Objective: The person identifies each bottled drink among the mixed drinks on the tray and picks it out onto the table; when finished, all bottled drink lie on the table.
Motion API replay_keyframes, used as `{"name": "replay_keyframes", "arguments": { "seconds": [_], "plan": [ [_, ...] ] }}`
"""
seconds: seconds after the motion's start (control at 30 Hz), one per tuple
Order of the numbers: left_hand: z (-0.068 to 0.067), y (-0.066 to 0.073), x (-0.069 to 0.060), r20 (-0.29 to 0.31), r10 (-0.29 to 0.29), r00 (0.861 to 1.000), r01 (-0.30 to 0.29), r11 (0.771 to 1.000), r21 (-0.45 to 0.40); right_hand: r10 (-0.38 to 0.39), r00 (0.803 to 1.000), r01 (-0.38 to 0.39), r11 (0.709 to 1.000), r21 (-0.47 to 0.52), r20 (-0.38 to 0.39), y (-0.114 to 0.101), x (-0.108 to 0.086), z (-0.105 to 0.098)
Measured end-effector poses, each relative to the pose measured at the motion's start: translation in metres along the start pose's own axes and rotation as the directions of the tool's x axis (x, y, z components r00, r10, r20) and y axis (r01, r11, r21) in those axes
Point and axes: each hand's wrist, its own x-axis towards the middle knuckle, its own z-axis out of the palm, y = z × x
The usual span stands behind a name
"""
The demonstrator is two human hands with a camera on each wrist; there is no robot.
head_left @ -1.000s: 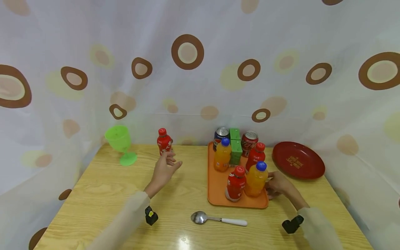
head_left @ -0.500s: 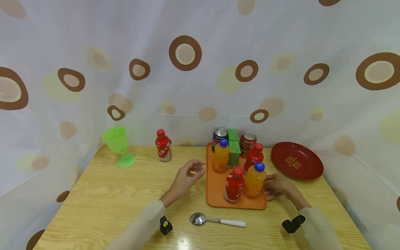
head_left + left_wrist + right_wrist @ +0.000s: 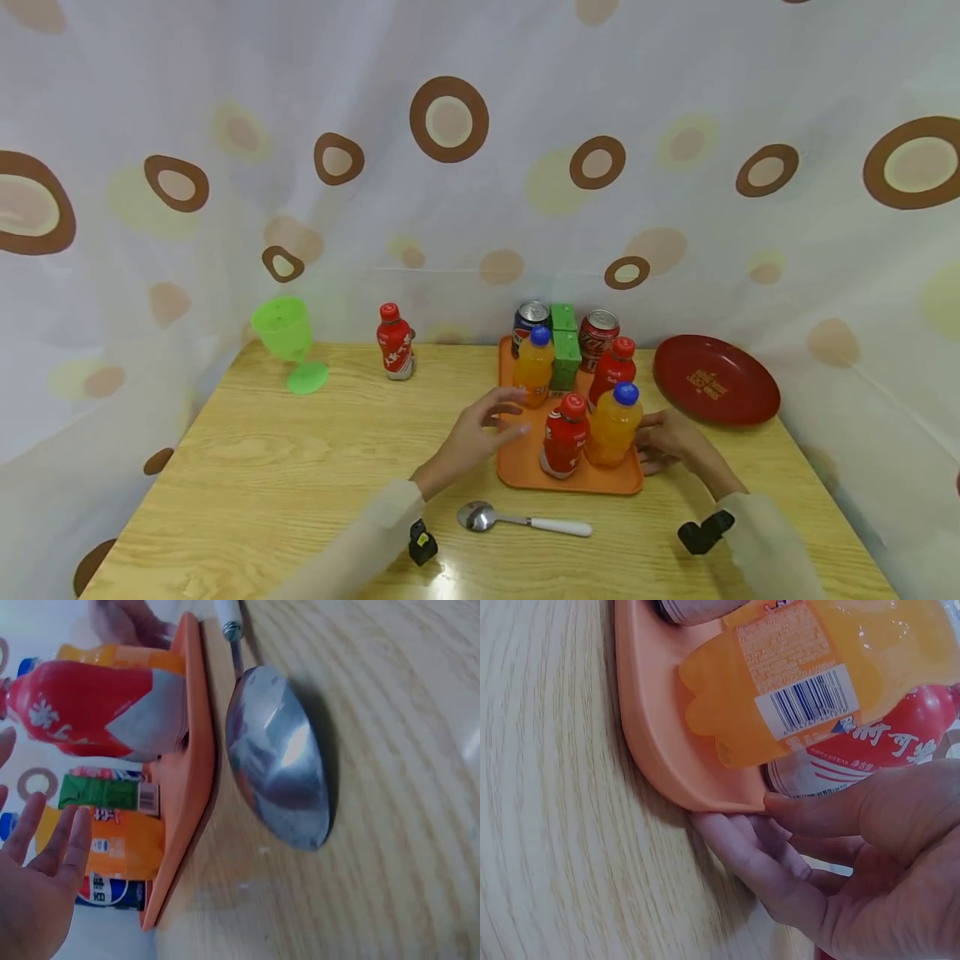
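Observation:
My right hand (image 3: 670, 437) pinches the right rim of an orange tray (image 3: 517, 468); in the right wrist view the thumb lies over the rim (image 3: 739, 804) with fingers below it. Nothing is in my left hand (image 3: 474, 433), its fingers loosely extended over the tray's left side, close to the front red bottle (image 3: 564, 443). Beside that bottle stands an orange drink bottle (image 3: 613, 429). Behind are another red bottle (image 3: 609, 379), an orange drink bottle (image 3: 532, 367), green cartons (image 3: 567, 360), a blue can (image 3: 529, 318) and a red can (image 3: 599, 337).
A spoon (image 3: 558, 527) with a white handle lies in front of the tray. To the right rests a dark red plate (image 3: 712, 404). Another red bottle (image 3: 396, 346) and a green goblet (image 3: 283, 332) stand back left, near the patterned curtain (image 3: 510, 217).
My left hand has left the red bottle at the back left and moved right and toward me, over the tray's left edge. My right hand stays at the tray rim.

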Motion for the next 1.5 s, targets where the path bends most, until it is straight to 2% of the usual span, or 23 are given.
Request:
{"name": "replay_keyframes", "arguments": {
  "seconds": [0.27,0.43,0.63,0.8,1.0,1.23,1.5],
  "plan": [
    [0.019,-0.001,0.002,0.062,-0.042,0.997,0.042,0.999,-0.001,-0.014,0.999,0.014,1.000,0.011,0.051,0.000,0.002,-0.003],
    [0.030,-0.003,0.007,0.100,-0.063,0.993,0.063,0.998,0.001,-0.025,0.999,0.025,1.000,-0.009,0.047,0.001,0.001,-0.004],
    [0.040,-0.005,0.012,0.102,-0.091,0.991,0.093,0.996,-0.012,-0.024,0.999,0.025,0.999,-0.028,0.038,0.002,0.000,-0.004],
    [0.045,-0.005,0.016,0.105,-0.090,0.990,0.094,0.995,-0.030,-0.012,0.999,0.013,0.999,-0.038,0.038,0.002,0.001,-0.004],
    [0.047,-0.008,0.018,0.098,-0.075,0.992,0.077,0.997,-0.008,0.001,0.999,0.000,0.999,-0.034,0.044,0.001,0.000,-0.004],
    [0.040,-0.008,0.014,0.061,-0.053,0.997,0.053,0.999,-0.006,-0.001,0.999,0.001,1.000,-0.010,0.047,0.000,0.002,-0.004],
    [0.031,0.001,0.005,0.036,-0.005,0.999,0.005,1.000,0.000,0.011,0.999,-0.011,1.000,0.004,0.045,0.003,0.003,-0.005]
  ]
}}
